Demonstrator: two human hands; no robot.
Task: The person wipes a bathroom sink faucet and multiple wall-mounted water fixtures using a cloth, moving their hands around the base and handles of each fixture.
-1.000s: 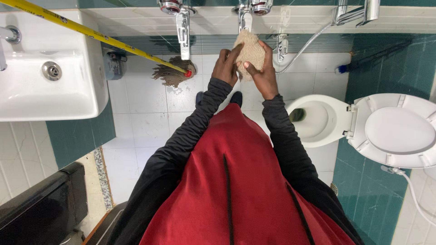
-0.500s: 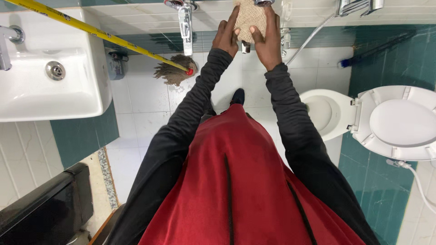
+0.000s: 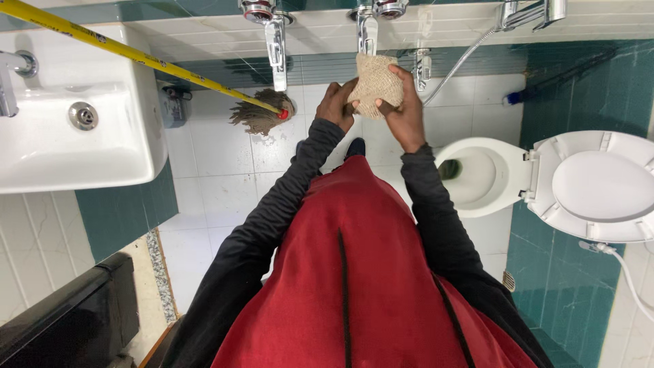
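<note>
At upper centre of the frame, just below a chrome tap (image 3: 366, 27): tan cloth (image 3: 375, 83) bunched between both hands. Left hand (image 3: 336, 103) closed on its lower left edge; right hand (image 3: 403, 112) wrapped around its right side, fingers curled.

I see a tan, rough cloth (image 3: 375, 85) bunched up into a lump. My left hand (image 3: 336, 105) and my right hand (image 3: 403, 112) both grip it from the sides. It sits just under a shiny tap (image 3: 366, 31).
</note>
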